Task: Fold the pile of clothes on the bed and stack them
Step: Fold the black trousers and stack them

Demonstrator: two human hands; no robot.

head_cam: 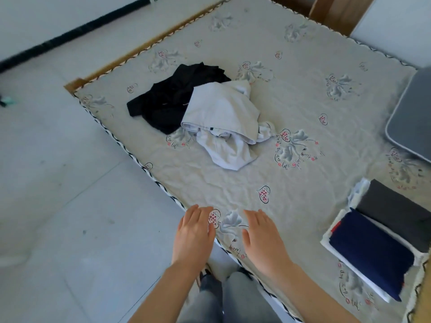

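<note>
Floor (pixel 58 183): you see pale grey tiles left of the bed frame, running up to the wall.
Skirting (pixel 70 36): a black strip lines the foot of the white wall, beyond the far-left side of the bed frame.
Bed frame (pixel 72 85): its wooden corner juts out toward the floor.
Green object (pixel 7 101): small and blurred, it lies on the floor well left of the bed frame; you cannot tell what it is.
Wooden post (pixel 338 12): it stands upright at the far end of the bed frame.

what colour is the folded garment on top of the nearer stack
Navy blue: the folded garment shows clearly in the head view.
</note>
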